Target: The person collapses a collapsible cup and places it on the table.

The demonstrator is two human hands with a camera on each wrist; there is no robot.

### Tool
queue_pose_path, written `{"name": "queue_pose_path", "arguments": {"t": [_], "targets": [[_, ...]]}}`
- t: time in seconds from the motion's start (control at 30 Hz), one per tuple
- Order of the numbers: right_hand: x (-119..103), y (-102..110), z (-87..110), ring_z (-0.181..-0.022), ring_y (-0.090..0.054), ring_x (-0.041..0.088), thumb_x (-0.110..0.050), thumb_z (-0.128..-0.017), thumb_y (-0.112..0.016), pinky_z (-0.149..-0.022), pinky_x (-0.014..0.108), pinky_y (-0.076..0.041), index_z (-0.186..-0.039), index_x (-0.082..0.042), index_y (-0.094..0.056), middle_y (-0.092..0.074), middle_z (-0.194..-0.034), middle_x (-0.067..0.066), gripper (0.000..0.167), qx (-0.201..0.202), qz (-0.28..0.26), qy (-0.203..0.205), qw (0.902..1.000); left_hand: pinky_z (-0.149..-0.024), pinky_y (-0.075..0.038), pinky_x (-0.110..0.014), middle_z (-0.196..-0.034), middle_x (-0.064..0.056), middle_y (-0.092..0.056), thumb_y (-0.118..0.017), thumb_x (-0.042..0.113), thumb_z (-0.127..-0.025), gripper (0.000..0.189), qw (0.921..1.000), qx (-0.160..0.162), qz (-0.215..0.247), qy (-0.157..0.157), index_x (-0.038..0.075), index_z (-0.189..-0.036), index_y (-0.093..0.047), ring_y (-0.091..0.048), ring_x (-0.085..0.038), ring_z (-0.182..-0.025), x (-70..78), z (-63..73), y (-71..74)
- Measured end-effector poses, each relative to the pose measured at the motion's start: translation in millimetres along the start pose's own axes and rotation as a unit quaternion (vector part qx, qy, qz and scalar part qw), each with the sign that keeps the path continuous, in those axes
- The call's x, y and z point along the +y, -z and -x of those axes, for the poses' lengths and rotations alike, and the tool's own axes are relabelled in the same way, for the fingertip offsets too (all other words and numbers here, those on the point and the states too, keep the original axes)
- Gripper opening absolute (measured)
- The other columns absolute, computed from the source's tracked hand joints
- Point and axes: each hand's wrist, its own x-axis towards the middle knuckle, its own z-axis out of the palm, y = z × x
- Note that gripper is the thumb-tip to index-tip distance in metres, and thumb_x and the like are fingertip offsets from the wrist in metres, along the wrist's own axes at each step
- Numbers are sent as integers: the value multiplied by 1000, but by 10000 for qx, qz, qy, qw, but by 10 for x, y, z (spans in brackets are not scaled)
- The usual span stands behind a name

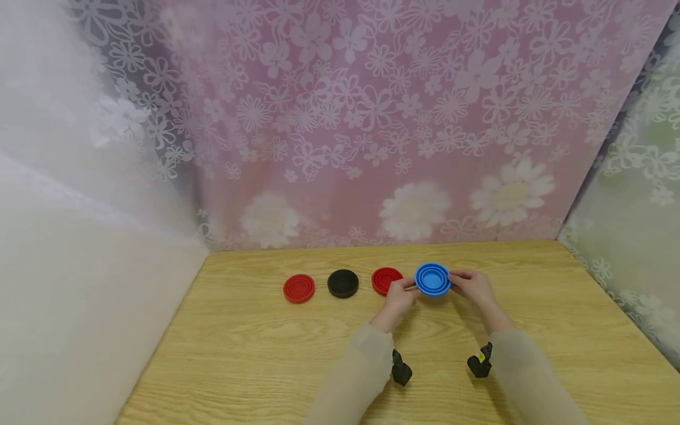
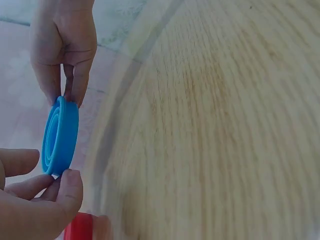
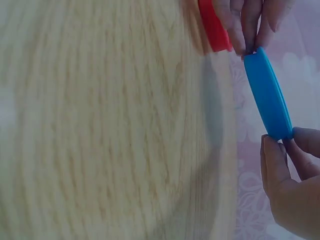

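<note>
A blue collapsible silicone cup [image 1: 432, 280], folded flat into concentric rings, is held up above the table between both hands. My left hand [image 1: 399, 300] pinches its left edge, and my right hand [image 1: 474, 290] pinches the opposite edge. In the left wrist view the blue cup [image 2: 61, 137] stands nearly edge-on between the fingertips of the two hands. The right wrist view shows its smooth outer side [image 3: 268, 95]. Behind my left hand lies a red collapsed cup [image 1: 385, 280], partly covered by the fingers.
Left of the hands, a black collapsed cup [image 1: 343, 283] and another red one [image 1: 298, 288] lie in a row on the wooden table [image 1: 255, 354]. A flowered pink curtain [image 1: 340, 130] hangs along the back edge. Pale sheets [image 1: 79, 236] stand at both sides.
</note>
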Motion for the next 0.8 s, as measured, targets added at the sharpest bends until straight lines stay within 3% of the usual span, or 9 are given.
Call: {"name": "queue_pose_path", "arguments": {"t": [0.1,0.13,0.17,0.2,0.3,0.43,0.57,0.67,0.8], "targets": [[1,-13,-49,-84,-58,7,-8,-90,-49,-82,33,-45,-121,17,-41,-42,-120,32,40,-23,259,-106,9996,-54,-46,-26,-92,-6,-64,-60,1,-80,24,9998,53,39,-178,1,-104,-63,-57,-13,-73,-472,-335,-112],[14,-20,-72,-84,-58,9,-7,-90,-48,-82,33,-45,-120,17,-42,-42,-119,32,38,-10,316,-160,9994,-54,-46,-26,-90,-5,-63,-60,0,-80,23,9998,110,52,-169,2,-102,-64,-56,-12,-72,-569,-404,-139],[31,-29,-93,-85,-58,11,-5,-90,-48,-81,33,-46,-119,18,-42,-43,-118,33,37,6,372,-160,9992,-53,-45,-24,-87,-2,-63,-61,2,-79,20,9989,138,67,-450,3,-99,-65,-55,-10,-69,-689,-479,-161],[51,-37,-113,-86,-58,14,-3,-90,-48,-80,33,-47,-118,18,-43,-44,-117,33,36,39,444,-177,9989,-55,-46,-24,-86,-1,-63,-61,1,-78,19,9991,125,136,-373,4,-97,-66,-55,-10,-71,-754,-534,-166],[125,-64,-161,-90,-56,24,0,-89,-48,-79,34,-47,-113,19,-47,-47,-114,33,31,138,856,-62,9962,-65,-47,-26,-90,-2,-61,-59,-6,-77,24,9993,326,91,146,1,-99,-65,-53,-13,-78,-428,-346,-129],[205,-94,-210,-105,-46,39,-1,-88,-48,-84,41,-43,-112,18,-49,-47,-114,33,31,146,1595,99,9870,-74,-47,-28,-100,-13,-60,-53,-14,-77,32,9971,558,251,459,-10,-109,-56,-54,-19,-89,-47,-86,-97],[319,-74,-296,-113,-38,41,-8,-88,-50,-89,45,-38,-117,14,-48,-45,-119,31,36,47,1552,-4,9879,-83,-45,-32,-111,-21,-55,-51,-12,-80,37,9974,422,333,472,-15,-116,-48,-52,-26,-104,48,-4,-105],[436,-20,-375,-108,-45,36,-14,-86,-56,-84,40,-43,-115,9,-53,-50,-114,27,37,37,1350,212,9906,-87,-42,-35,-116,-20,-53,-54,-9,-80,41,9972,186,384,618,-14,-119,-46,-49,-26,-109,46,-11,-99],[374,-55,-291,-103,-48,36,-13,-87,-52,-81,41,-44,-115,11,-51,-51,-111,29,38,107,1643,434,9854,-88,-42,-36,-117,-18,-53,-56,-2,-82,40,9981,-76,93,598,-12,-120,-47,-49,-25,-109,51,-1,-38]]}}
